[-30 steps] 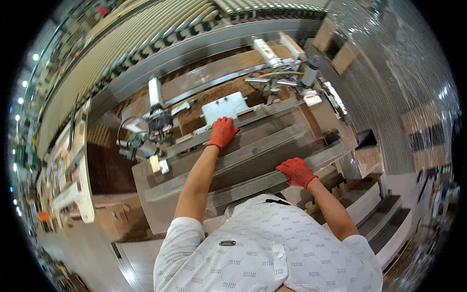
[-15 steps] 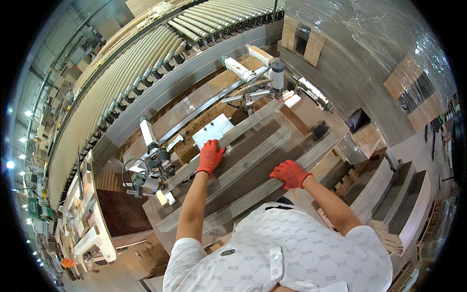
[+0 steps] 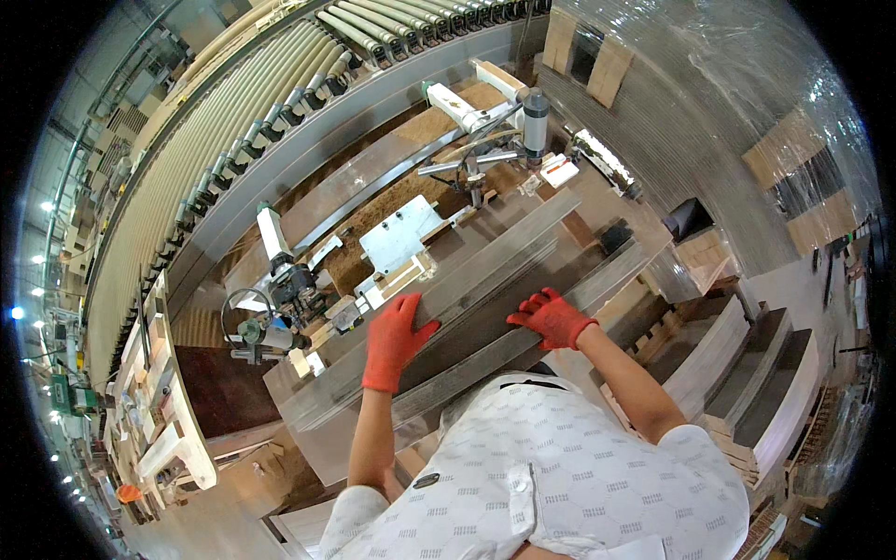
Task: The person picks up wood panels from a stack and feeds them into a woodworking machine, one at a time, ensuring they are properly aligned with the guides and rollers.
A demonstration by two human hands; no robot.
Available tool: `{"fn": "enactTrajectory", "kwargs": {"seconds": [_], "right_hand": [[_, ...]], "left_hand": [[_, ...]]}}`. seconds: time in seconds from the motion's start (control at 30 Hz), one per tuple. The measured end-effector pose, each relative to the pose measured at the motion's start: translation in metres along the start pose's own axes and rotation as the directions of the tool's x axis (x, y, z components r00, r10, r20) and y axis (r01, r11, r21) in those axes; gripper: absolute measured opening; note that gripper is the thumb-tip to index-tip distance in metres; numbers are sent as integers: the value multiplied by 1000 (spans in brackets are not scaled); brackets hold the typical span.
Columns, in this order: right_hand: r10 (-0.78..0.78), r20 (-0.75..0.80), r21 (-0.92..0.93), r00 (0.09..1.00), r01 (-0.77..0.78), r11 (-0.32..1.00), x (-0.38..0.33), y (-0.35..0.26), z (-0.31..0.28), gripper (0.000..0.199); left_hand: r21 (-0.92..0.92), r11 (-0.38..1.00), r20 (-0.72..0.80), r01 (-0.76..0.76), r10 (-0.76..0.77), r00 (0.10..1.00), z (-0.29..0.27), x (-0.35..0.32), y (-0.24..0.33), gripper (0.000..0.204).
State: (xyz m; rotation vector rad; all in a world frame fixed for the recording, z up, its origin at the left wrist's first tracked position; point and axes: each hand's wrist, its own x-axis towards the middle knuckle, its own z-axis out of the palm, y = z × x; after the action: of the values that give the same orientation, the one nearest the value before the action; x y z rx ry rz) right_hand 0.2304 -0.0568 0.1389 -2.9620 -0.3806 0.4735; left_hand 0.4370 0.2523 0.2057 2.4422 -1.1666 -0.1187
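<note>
- Head view: two long grey-brown boards, the far board point(image 3: 504, 250) and the near board point(image 3: 467, 371), lie slantwise in front of the person, a darker surface showing between them.
- The left hand point(image 3: 396, 343), in a red glove, rests on the far board, fingers together and pointing away, thumb set apart; whether it grips the edge cannot be told.
- The right hand point(image 3: 553, 320), also red-gloved, lies over the near board with its fingers slightly spread; its underside is hidden, so a grip cannot be told.
- Beneath the boards is a brown counter point(image 3: 322, 455), its corner showing at lower left.
- Just beyond the far board stands a pale plate point(image 3: 403, 233) with small holes, near a brown, dusty-looking patch.
- Either side of the plate sit white-bodied devices, one point(image 3: 273, 235) to the left, another point(image 3: 455, 107) at the far right beside a grey cylinder point(image 3: 536, 119).
- Farther off, a roller conveyor point(image 3: 271, 103) curves across the upper left.
- To the right rises a large stack point(image 3: 653, 140) wrapped in clear film; below it, more boards point(image 3: 765, 373) are piled.
- At left, a pale worktop point(image 3: 191, 453) carries wooden pieces.
</note>
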Motion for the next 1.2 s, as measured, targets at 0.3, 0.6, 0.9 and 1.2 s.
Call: {"fn": "enactTrajectory", "kwargs": {"seconds": [0.3,0.6,0.9,1.2], "right_hand": [[-47,-112,215,993,70,974,-2,10,-18,85],[-76,-410,190,909,167,967,-20,20,19,67],[4,-684,147,730,133,980,16,-8,-77,64],[254,-768,328,587,21,944,15,-19,-15,15]], "left_hand": [[-9,996,-11,90,-90,996,29,-70,-40,63],[135,989,-56,-53,61,997,20,-52,7,79],[92,996,80,-13,5,997,-2,-24,79,68],[76,997,-23,3,-1,1000,31,47,-70,57]]}}
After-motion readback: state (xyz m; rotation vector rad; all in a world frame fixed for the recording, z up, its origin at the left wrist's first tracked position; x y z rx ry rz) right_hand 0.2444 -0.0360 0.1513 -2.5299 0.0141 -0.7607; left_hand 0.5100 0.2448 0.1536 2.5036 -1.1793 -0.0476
